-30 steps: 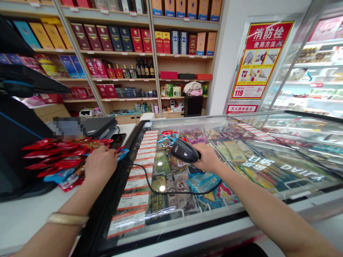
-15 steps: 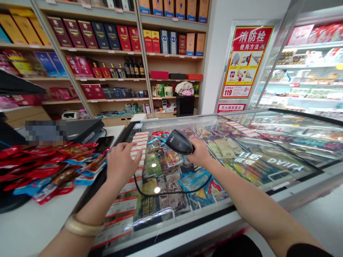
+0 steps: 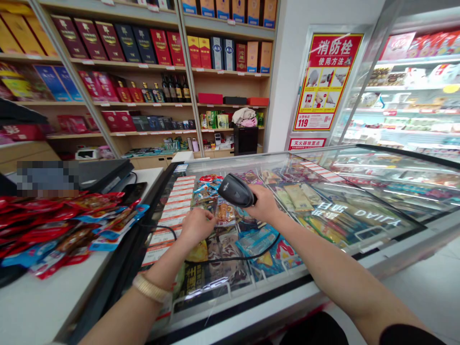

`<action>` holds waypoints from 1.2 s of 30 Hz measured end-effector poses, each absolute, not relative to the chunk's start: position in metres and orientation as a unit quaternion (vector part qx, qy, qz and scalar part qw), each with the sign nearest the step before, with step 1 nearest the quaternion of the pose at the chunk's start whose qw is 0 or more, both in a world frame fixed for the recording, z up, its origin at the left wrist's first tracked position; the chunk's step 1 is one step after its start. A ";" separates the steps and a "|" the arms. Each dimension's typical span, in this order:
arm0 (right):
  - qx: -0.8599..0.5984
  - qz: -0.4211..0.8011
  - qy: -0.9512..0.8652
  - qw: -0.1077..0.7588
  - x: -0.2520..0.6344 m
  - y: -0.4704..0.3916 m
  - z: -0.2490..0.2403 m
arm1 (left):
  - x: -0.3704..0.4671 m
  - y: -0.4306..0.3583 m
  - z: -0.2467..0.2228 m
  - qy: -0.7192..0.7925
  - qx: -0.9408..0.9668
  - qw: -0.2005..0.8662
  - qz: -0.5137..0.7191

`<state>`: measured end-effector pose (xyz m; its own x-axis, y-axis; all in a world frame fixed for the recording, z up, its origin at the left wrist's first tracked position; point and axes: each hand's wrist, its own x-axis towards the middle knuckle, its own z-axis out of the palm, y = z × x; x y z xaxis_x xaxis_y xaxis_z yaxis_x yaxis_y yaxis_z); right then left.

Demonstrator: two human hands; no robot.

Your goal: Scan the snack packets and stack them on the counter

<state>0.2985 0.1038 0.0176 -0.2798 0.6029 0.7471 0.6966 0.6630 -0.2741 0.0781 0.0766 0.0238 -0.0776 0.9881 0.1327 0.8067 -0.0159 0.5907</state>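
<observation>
Barcode scanner (image 3: 236, 190) in the right hand (image 3: 264, 203) above the freezer glass (image 3: 319, 194)

The scanner is well in from the near rim (image 3: 266, 314), its head toward the left. To the right of the right forearm the glass stretches on broadly, with white lettering (image 3: 325, 210) across it. On the left it ends at a dark frame (image 3: 118, 273); just past that, the white counter (image 3: 82, 282) bears a heap of red and blue snack packets (image 3: 72, 225), some reaching to the frame. Loose packets (image 3: 205, 188) show just beside the scanner's head. A black cable (image 3: 230, 259) loops over the near part of the glass, narrowing the room there.

The right hand is wrapped around the scanner's handle. The left hand (image 3: 197, 224) is low beside the price labels (image 3: 179, 196), fingers curled toward the thumb; whether it pinches or touches anything cannot be told.
</observation>
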 end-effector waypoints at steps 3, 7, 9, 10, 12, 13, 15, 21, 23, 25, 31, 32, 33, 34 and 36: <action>-0.399 -0.059 -0.801 0.443 0.298 0.104 0.016 | 0.057 0.074 0.035 0.660 0.646 0.226 0.311; -0.385 -0.064 -0.805 0.446 0.298 0.105 0.015 | 0.034 0.067 0.048 0.601 0.515 0.409 0.455; -0.374 -0.058 -0.810 0.448 0.298 0.104 0.014 | 0.027 0.064 0.053 0.545 0.415 0.511 0.520; -0.369 -0.055 -0.812 0.449 0.298 0.104 0.013 | 0.025 0.063 0.055 0.515 0.366 0.548 0.549; -0.360 -0.051 -0.816 0.449 0.297 0.104 0.011 | 0.023 0.063 0.058 0.462 0.274 0.595 0.598; -0.357 -0.051 -0.817 0.449 0.297 0.104 0.010 | 0.021 0.063 0.059 0.443 0.232 0.608 0.617; -0.356 -0.053 -0.819 0.447 0.297 0.104 0.009 | 0.018 0.065 0.059 0.426 0.162 0.620 0.639; -0.349 -0.057 -0.822 0.447 0.296 0.103 0.008 | 0.010 0.067 0.056 0.440 0.106 0.607 0.654; -0.344 -0.056 -0.822 0.450 0.296 0.102 0.008 | 0.009 0.066 0.058 0.429 0.117 0.609 0.657; -0.340 -0.057 -0.823 0.451 0.296 0.102 0.007 | 0.010 0.063 0.060 0.417 0.134 0.609 0.662; -0.330 -0.053 -0.831 0.445 0.297 0.102 0.006 | 0.013 0.060 0.061 0.431 0.220 0.561 0.672; -0.332 -0.053 -0.831 0.443 0.297 0.102 0.006 | 0.013 0.061 0.060 0.432 0.229 0.560 0.669; -0.334 -0.053 -0.831 0.441 0.297 0.102 0.005 | 0.013 0.061 0.059 0.432 0.234 0.560 0.667; -0.336 -0.053 -0.832 0.439 0.297 0.102 0.005 | 0.012 0.061 0.058 0.429 0.238 0.561 0.667; -0.335 -0.053 -0.833 0.436 0.297 0.101 0.006 | 0.011 0.062 0.057 0.415 0.242 0.565 0.671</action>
